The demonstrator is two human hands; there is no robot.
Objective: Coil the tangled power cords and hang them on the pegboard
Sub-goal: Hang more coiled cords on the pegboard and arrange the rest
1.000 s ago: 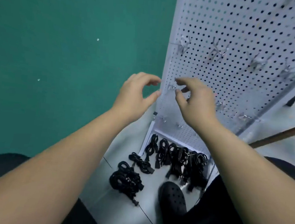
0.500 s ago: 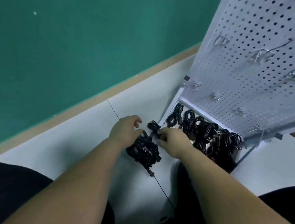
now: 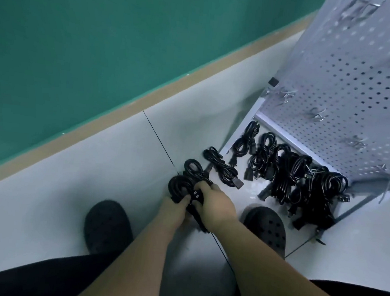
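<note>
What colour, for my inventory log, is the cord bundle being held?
Black; the cord bundle shows best in the head view.

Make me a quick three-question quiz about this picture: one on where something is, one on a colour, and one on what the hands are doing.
1. Where do the spare cords lie?
A) on the floor at the foot of the pegboard
B) hung on its hooks
C) on a table

2. What colour are the cords?
A) white
B) black
C) orange

3. What are the left hand and right hand doing?
A) resting open on the knees
B) reaching up to a hook
C) both gripping one cord bundle

Answers:
1 A, since they lie in a row on the floor along the board's base.
2 B, since every cord in view is black.
3 C, since the fingers of both hands curl round the same bundle, low near the floor.
</note>
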